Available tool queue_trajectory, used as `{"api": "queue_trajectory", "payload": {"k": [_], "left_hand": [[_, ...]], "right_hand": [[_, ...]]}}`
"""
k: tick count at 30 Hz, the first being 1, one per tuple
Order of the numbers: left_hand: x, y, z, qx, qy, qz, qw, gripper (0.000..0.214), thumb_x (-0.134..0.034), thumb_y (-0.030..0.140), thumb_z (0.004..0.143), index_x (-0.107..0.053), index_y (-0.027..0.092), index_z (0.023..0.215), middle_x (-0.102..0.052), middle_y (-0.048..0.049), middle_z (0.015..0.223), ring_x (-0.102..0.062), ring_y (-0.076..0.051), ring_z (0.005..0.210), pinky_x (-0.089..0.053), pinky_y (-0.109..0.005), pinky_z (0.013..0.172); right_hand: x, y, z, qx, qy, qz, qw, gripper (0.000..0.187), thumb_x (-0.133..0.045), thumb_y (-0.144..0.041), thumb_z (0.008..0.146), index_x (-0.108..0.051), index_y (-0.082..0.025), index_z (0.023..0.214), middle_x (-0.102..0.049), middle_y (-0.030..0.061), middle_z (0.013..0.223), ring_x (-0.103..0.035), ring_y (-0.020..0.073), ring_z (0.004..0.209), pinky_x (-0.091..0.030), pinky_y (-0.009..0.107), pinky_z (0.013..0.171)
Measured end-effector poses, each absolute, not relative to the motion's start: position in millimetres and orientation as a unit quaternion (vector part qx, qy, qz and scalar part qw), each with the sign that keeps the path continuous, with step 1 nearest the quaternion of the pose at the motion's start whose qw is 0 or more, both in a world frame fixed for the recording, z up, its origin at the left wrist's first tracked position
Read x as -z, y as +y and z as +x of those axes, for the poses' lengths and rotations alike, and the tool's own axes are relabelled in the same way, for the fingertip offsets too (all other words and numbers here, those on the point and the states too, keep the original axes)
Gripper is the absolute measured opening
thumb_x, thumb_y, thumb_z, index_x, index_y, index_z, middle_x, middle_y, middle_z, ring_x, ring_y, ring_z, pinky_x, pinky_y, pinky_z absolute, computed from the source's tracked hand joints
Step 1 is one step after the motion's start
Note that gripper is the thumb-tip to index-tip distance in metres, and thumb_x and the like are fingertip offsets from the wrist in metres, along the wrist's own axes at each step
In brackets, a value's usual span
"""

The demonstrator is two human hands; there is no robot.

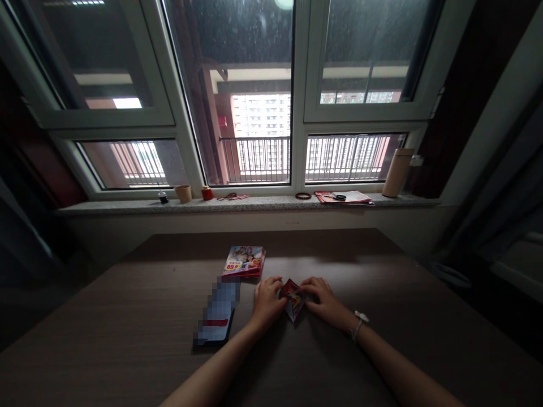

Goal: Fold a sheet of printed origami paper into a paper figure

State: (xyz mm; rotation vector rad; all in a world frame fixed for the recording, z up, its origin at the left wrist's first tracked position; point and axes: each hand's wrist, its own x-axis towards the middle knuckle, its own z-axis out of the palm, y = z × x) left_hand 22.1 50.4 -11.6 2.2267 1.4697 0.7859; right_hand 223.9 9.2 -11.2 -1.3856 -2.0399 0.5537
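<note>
Both my hands rest on a dark wooden table (127, 333), meeting over a small folded piece of red printed paper (293, 301). My left hand (267, 301) has its fingers curled, pressing the paper's left edge. My right hand (324, 301), with a white watch on the wrist, pinches the paper's right side. The paper looks folded into a pointed, kite-like shape with its tip toward me.
A stack of colourful flyers (245, 261) lies just beyond my left hand. A dark phone (216, 317) lies to its left. On the stone windowsill (263, 204) stand small cups, a bracelet, papers with scissors (343, 197) and a tall beige cylinder (397, 172).
</note>
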Motion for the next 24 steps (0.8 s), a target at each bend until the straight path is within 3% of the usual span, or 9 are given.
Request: {"api": "queue_trajectory", "payload": {"k": [5, 11, 17, 24], "left_hand": [[12, 51, 22, -0.280, 0.518, 0.788, 0.181, 0.019, -0.063, 0.021, 0.075, -0.072, 0.025, 0.090, -0.063, -0.0019, 0.124, -0.051, -0.023, 0.120, -0.031, -0.041, 0.107], [14, 52, 21, -0.280, 0.517, 0.789, 0.178, 0.019, -0.065, 0.020, 0.073, -0.072, 0.025, 0.090, -0.063, -0.0023, 0.124, -0.052, -0.024, 0.119, -0.032, -0.041, 0.106], [13, 51, 21, -0.288, 0.523, 0.782, 0.180, 0.019, -0.068, 0.019, 0.072, -0.072, 0.023, 0.090, -0.063, -0.0036, 0.122, -0.051, -0.025, 0.118, -0.036, -0.040, 0.103], [13, 50, 20, -0.284, 0.520, 0.784, 0.184, 0.020, -0.068, 0.019, 0.072, -0.071, 0.023, 0.091, -0.063, -0.0040, 0.122, -0.051, -0.025, 0.118, -0.036, -0.039, 0.103]], "right_hand": [[15, 11, 222, -0.201, -0.765, -0.528, 0.309, 0.030, -0.062, -0.041, 0.082, -0.066, -0.027, 0.108, -0.059, 0.0054, 0.116, -0.049, 0.0240, 0.113, -0.018, 0.046, 0.112], [14, 9, 217, -0.177, -0.757, -0.543, 0.316, 0.026, -0.063, -0.043, 0.083, -0.068, -0.028, 0.103, -0.061, 0.0039, 0.111, -0.051, 0.0225, 0.110, -0.015, 0.047, 0.112], [9, 7, 212, -0.154, -0.756, -0.555, 0.311, 0.025, -0.064, -0.044, 0.082, -0.069, -0.028, 0.100, -0.060, 0.0034, 0.108, -0.051, 0.0225, 0.107, -0.026, 0.044, 0.107], [5, 7, 210, -0.135, -0.758, -0.567, 0.293, 0.024, -0.068, -0.043, 0.079, -0.068, -0.028, 0.098, -0.060, 0.0020, 0.106, -0.051, 0.0216, 0.105, -0.030, 0.041, 0.104]]}}
